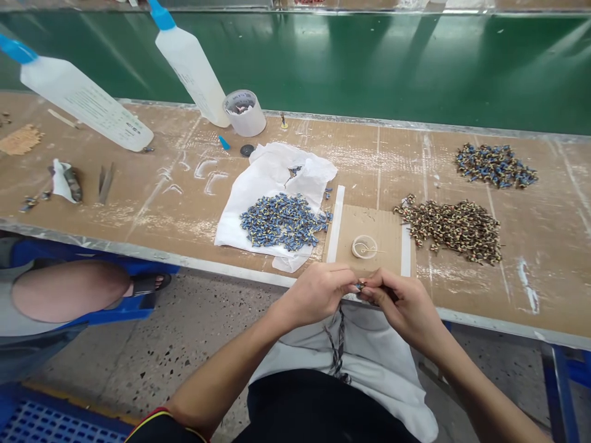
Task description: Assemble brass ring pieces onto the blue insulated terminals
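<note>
My left hand (321,288) and my right hand (405,301) meet at the table's front edge, each closed in a pinch. Between their fingertips is a tiny blue-and-brown painted piece (359,285); the fingers cover most of it, and I cannot tell if it is one part or two. Just beyond the hands, a small clear cup (364,247) with a thin stick across it sits on a cardboard square (385,224). Left of that, a heap of small blue painted pieces (281,221) lies on white paper (233,212). To the right lies a pile of brown-and-cream pieces (455,229).
Another blue-and-brown pile (496,165) lies farther right. Two white bottles with blue tops (85,101) (191,71), a tape roll (247,114) and a tiny upright figure (284,120) stand toward the back. Beyond is a green surface (369,67). Someone's leg (69,289) shows at left.
</note>
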{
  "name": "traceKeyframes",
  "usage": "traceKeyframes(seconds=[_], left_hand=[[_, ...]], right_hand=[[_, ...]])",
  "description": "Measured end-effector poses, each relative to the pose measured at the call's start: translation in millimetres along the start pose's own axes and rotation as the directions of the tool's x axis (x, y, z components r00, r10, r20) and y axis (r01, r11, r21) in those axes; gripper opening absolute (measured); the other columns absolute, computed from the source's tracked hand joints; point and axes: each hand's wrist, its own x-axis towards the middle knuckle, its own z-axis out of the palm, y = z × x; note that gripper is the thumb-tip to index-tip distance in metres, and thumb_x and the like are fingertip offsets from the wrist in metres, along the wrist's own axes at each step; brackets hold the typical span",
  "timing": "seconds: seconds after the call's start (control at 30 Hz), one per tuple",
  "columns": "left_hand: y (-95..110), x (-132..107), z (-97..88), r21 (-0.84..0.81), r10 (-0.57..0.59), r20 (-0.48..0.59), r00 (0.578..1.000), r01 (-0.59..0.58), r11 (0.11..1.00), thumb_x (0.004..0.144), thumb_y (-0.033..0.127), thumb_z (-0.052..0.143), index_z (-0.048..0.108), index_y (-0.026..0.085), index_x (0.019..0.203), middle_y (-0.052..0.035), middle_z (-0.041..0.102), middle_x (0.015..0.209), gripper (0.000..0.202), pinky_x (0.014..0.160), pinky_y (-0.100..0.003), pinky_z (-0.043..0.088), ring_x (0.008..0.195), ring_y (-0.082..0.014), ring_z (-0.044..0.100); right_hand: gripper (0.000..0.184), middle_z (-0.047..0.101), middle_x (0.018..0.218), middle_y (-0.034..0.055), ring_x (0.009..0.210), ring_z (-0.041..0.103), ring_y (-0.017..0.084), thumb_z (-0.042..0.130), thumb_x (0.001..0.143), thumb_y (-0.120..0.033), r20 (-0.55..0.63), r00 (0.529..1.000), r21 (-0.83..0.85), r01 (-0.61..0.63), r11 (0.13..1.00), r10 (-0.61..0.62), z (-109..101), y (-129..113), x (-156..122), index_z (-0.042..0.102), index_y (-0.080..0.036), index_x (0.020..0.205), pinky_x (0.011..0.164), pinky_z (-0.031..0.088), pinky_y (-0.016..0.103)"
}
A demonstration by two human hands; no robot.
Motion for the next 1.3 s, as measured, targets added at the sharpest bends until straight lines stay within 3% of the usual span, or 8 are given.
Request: traceKeyframes(seconds=[0.37,0.53,0.67,0.8,0.9,1.0,1.13,1.3], left_hand=[[1.5,3.6,-6.8,-0.131,-0.054,0.017,0.998,0.056,0.99,0.095,0.016,0.05,0.061,0.014,0.08,-0.0002,0.057,0.07,0.019,0.061,-0.023,0.034,0.065,-0.0125,0.051],[10.0,3.0,-15.1,-0.326,-0.099,0.137,0.986,0.139,0.935,0.098,0.024,0.043,0.052,0.015,0.074,0.0009,0.05,0.069,0.027,0.063,-0.022,0.034,0.064,-0.0115,0.045],[23.8,0.9,-17.9,-0.568,-0.089,0.278,0.957,0.238,0.788,0.101,0.034,0.035,0.049,0.016,0.076,0.0001,0.049,0.071,0.034,0.064,-0.023,0.037,0.065,-0.0117,0.045],[39.3,-2.0,-8.9,-0.76,-0.111,0.422,0.9,0.418,0.497,0.1,0.046,0.036,0.044,0.017,0.071,0.0021,0.044,0.063,0.042,0.052,-0.021,0.034,0.054,-0.0092,0.039],[48.6,-4.1,2.3,-0.818,-0.2,0.443,0.874,0.486,0.308,0.097,0.053,0.041,0.044,0.017,0.07,0.0021,0.046,0.06,0.045,0.044,-0.019,0.029,0.048,-0.0076,0.039],[54.4,-5.2,11.2,-0.838,-0.29,0.426,0.857,0.495,0.23,0.094,0.057,0.043,0.05,0.015,0.071,-0.0007,0.053,0.06,0.049,0.041,-0.017,0.029,0.047,-0.0076,0.045],[57.2,-5.9,17.0,-0.832,-0.328,0.41,0.851,0.496,0.249,0.094,0.06,0.041,0.056,0.013,0.071,-0.0037,0.058,0.061,0.055,0.041,-0.017,0.03,0.046,-0.0075,0.047],[59.5,-9.0,21.4,-0.824,-0.349,0.348,0.87,0.461,0.33,0.096,0.06,0.037,0.056,0.012,0.07,-0.0045,0.058,0.061,0.058,0.044,-0.018,0.032,0.046,-0.0081,0.046]], right_hand=[[0.01,0.071,0.08,0.0009,0.065,0.065,0.013,0.059,0.093,-0.028,-0.075,0.996,0.122,-0.043,0.992,0.052,0.3,3.2,-4.5,0.067,-0.022,0.091,0.059,0.049,0.023],[0.03,0.067,0.102,0.004,0.078,0.065,0.014,0.058,0.093,-0.018,-0.057,0.995,0.283,0.094,0.955,-0.081,-3.5,3.6,-5.6,0.059,-0.028,0.122,0.068,0.053,0.026],[0.037,0.06,0.116,0.007,0.1,0.061,0.018,0.056,0.091,-0.009,-0.08,0.962,0.324,0.273,0.906,-0.261,-8.4,0.6,-8.1,0.059,-0.029,0.122,0.081,0.05,0.031],[0.025,0.06,0.098,0.0045,0.093,0.06,0.017,0.058,0.089,-0.006,-0.129,0.94,0.304,0.341,0.89,-0.316,-9.5,-1.8,-15.6,0.066,-0.025,0.103,0.079,0.047,0.03],[0.018,0.059,0.094,0.0034,0.087,0.059,0.016,0.059,0.09,-0.009,-0.14,0.96,0.377,0.279,0.883,-0.244,-5.2,-2.3,-23.7,0.065,-0.024,0.099,0.075,0.046,0.029],[0.011,0.058,0.094,0.0025,0.085,0.059,0.015,0.058,0.093,-0.015,-0.103,0.992,0.518,0.121,0.847,-0.079,-0.3,-4.4,-32.1,0.062,-0.024,0.096,0.074,0.047,0.028],[0.005,0.057,0.091,0.0012,0.08,0.058,0.014,0.058,0.095,-0.022,-0.017,0.996,0.635,-0.055,0.77,0.086,1.3,-9.0,-39.8,0.059,-0.024,0.09,0.072,0.047,0.027],[0.006,0.059,0.09,0.0017,0.081,0.059,0.015,0.06,0.094,-0.025,-0.046,0.989,0.595,-0.084,0.799,0.138,1.4,-12.9,-42.4,0.06,-0.023,0.088,0.073,0.047,0.027]])
